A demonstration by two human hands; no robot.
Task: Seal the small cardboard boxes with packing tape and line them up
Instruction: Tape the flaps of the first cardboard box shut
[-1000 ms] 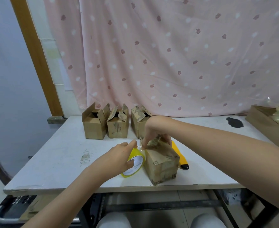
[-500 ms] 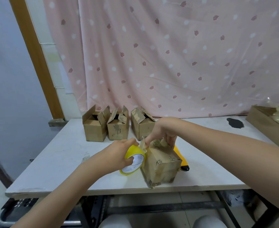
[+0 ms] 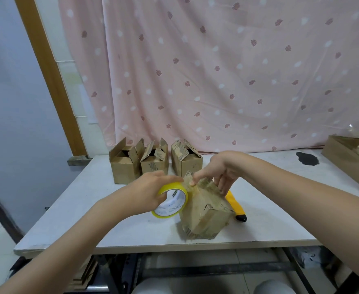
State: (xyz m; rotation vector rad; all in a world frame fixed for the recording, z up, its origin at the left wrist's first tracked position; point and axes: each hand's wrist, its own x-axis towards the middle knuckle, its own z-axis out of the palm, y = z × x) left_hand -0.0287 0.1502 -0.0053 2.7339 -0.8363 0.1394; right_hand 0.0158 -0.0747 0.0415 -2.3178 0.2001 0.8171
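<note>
Here, the tape roll (image 3: 172,200) is gripped by the left hand (image 3: 151,193) beside the tilted box (image 3: 204,211) near the table's (image 3: 89,209) front edge; its flaps are pressed down by the right hand's (image 3: 221,170) spread fingers. If pressure slackens, the flaps could spring open and the tape wrinkle.
</note>
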